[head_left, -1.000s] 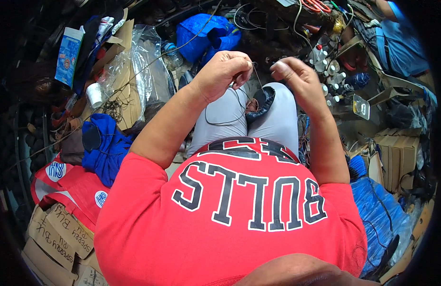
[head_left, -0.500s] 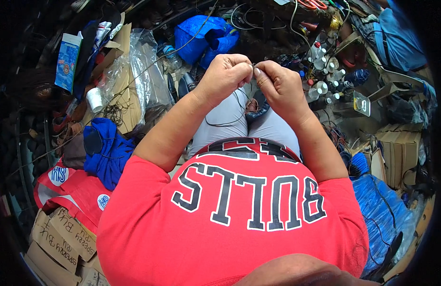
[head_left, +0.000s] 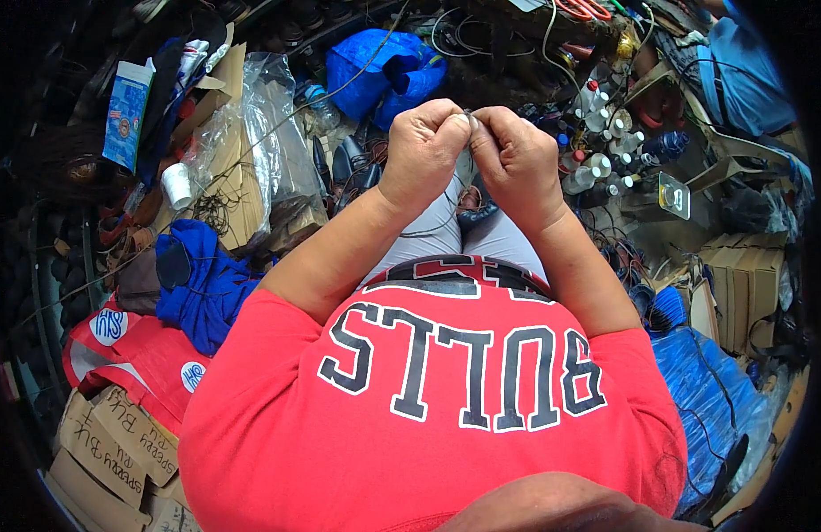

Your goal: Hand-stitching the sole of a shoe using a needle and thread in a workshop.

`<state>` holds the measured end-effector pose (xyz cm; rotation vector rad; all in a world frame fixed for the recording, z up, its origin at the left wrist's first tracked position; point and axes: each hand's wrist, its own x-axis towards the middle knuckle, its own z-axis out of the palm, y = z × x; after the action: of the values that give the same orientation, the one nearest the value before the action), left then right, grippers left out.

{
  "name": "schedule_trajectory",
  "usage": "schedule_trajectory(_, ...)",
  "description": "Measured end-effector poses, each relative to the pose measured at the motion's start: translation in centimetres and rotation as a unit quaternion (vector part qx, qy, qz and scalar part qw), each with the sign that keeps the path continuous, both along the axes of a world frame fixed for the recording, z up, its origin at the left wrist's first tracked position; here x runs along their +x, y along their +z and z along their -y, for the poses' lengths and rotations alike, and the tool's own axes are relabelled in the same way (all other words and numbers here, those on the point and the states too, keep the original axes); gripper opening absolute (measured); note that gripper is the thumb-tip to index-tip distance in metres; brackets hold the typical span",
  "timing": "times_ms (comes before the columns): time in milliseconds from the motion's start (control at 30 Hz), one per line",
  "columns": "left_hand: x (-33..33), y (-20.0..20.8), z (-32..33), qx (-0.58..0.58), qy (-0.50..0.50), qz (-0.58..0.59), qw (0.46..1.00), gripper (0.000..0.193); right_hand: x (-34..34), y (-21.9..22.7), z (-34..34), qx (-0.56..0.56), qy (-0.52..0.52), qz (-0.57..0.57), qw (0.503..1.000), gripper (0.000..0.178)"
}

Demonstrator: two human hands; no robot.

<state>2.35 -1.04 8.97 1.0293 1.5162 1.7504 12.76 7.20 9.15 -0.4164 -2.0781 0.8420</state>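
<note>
Above my lap, my left hand (head_left: 425, 151) and my right hand (head_left: 521, 161) meet, thumbs and forefingers pinched tip to tip. Both are closed, the other fingers curled in. A tiny dark bit shows between the fingertips, too small to name. Below the hands, a thin dark thread (head_left: 417, 234) curves across my light grey trousers; whether it runs up into my fingers cannot be made out. Between my knees sits a dark shoe (head_left: 478, 213), brown inside, partly covered by my right hand and legs.
Bottles (head_left: 597, 168) crowd the right, near a blue plastic sheet (head_left: 707, 390) and stacked cardboard (head_left: 743, 284). A blue bag (head_left: 357, 66) lies ahead. At left are a white cup (head_left: 176, 186), clear plastic (head_left: 282, 142), blue cloth (head_left: 202, 293) and cardboard boxes (head_left: 109, 452). A long cord (head_left: 335, 89) crosses the left side.
My hands stay pinched together but have turned slightly, with the right wrist shifted a little left. Less of the thread loop shows over my lap.
</note>
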Motion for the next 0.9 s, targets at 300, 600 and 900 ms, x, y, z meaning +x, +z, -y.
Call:
schedule_trajectory(300,-1.2,0.0,-0.2,-0.019,-0.025,-0.052,0.998,0.017,-0.2,-0.9,-1.0,-0.055,0.017,-0.009,0.998,0.007)
schedule_trajectory(600,-2.6,0.3,0.3,0.018,0.028,0.016,0.999,0.020,0.1,-0.5,-1.1,-0.029,-0.008,-0.007,1.000,0.007)
schedule_trajectory(900,-1.8,0.2,-0.2,0.016,0.009,0.099,0.995,0.014,0.1,-0.6,-1.0,0.009,-0.022,-0.012,1.000,0.006)
